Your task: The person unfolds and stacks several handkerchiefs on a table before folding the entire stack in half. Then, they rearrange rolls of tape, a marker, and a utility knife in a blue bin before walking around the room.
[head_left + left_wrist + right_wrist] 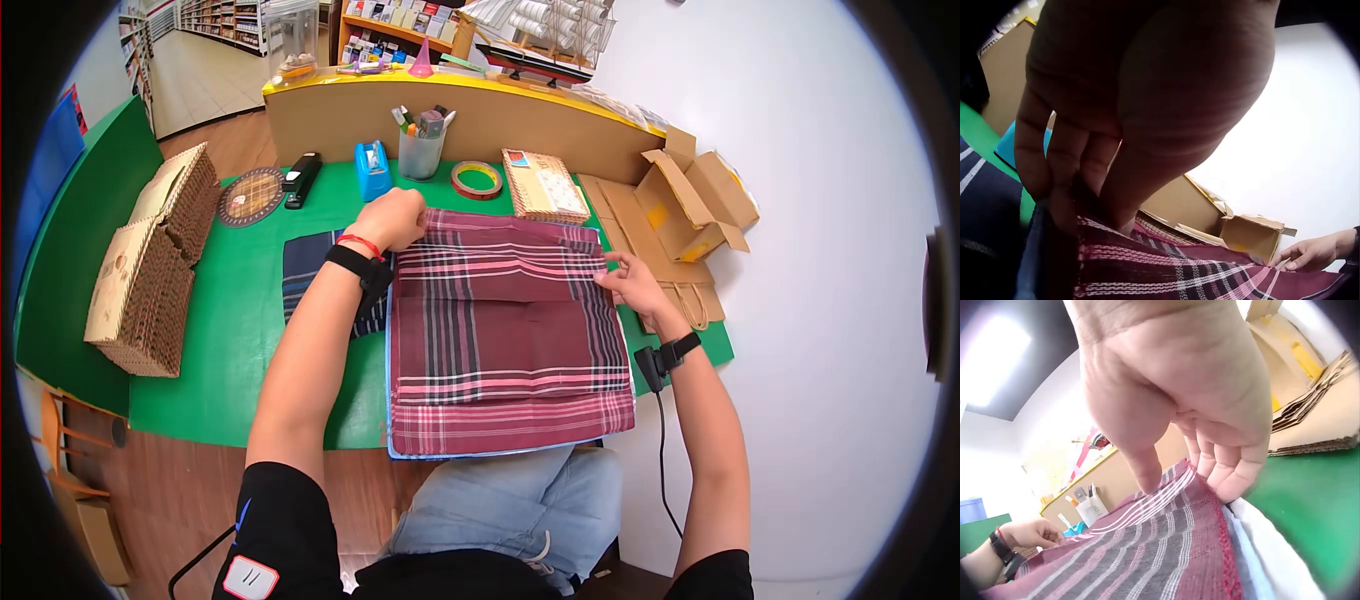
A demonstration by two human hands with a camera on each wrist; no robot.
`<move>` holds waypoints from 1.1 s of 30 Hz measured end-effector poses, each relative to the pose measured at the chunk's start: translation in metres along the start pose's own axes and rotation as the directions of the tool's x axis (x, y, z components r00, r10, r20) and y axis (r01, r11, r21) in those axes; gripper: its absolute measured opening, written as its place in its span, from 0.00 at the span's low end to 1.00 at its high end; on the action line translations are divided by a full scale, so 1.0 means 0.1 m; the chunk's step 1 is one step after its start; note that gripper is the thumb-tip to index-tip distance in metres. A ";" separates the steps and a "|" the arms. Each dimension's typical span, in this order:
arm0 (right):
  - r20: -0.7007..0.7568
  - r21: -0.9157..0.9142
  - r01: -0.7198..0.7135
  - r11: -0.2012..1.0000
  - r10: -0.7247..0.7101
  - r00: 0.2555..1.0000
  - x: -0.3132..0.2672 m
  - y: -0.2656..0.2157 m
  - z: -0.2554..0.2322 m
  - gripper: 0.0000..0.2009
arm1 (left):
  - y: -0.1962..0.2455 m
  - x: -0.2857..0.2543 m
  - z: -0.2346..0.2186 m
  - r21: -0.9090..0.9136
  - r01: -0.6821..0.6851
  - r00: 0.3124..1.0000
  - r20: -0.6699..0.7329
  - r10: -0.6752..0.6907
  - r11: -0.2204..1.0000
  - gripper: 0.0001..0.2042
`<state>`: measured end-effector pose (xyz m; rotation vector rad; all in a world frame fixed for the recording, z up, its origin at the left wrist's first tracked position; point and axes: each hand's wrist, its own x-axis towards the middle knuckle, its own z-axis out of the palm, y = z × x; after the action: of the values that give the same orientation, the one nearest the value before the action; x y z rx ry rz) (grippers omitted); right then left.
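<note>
A maroon plaid handkerchief (520,330) with pink, white and black stripes lies spread at the table's front edge, lightly creased. Light blue and white cloth layers (1250,540) show under its right side. At its upper left corner my left hand (393,220) pinches the edge between thumb and fingers. My right hand (637,285) holds the right edge near the top, thumb above the cloth and fingers along the border. Partly covered by the left forearm, a navy striped cloth (310,268) lies to the left of the handkerchief.
Stacked corrugated cardboard (150,290) stands at the left. Along the back are a black stapler (301,180), blue tape dispenser (373,170), pen cup (421,155), tape roll (476,181) and cardboard pieces (545,185). An open carton (690,205) sits back right.
</note>
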<state>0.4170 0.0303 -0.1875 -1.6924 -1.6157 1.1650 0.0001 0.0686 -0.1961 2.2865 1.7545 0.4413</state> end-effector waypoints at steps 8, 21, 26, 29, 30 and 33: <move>-0.146 0.106 0.229 0.968 -0.212 0.966 0.48 0.25 0.02 0.18 | -0.01 0.04 0.06 -0.010 0.003 0.997 -0.078 -0.003 1.000 0.06; -0.250 -0.167 0.246 0.955 -0.283 0.926 0.56 0.16 0.19 0.17 | -0.04 0.05 0.20 0.054 0.096 0.985 -0.149 -0.087 0.994 0.06; -0.266 -0.350 0.162 0.923 -0.264 0.927 0.77 0.22 0.14 0.15 | -0.05 0.05 0.16 0.092 0.124 0.986 -0.122 -0.112 0.988 0.08; -0.259 -0.423 0.199 0.884 -0.329 0.908 0.82 0.24 0.14 0.14 | -0.05 0.06 0.15 0.110 0.138 0.984 -0.125 -0.124 0.984 0.10; -0.276 -0.511 0.187 0.839 -0.367 0.888 0.83 0.22 0.15 0.15 | -0.02 0.04 0.12 0.128 0.148 0.982 -0.136 -0.131 0.981 0.11; -0.293 -0.608 0.159 0.778 -0.406 0.866 0.81 0.14 0.19 0.19 | -0.03 0.04 0.16 0.146 0.142 0.984 -0.130 -0.123 0.979 0.13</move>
<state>0.4013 0.1036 -0.2276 -1.7741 -1.9580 0.1330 0.0046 0.0732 -0.2120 2.2675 2.0526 0.4401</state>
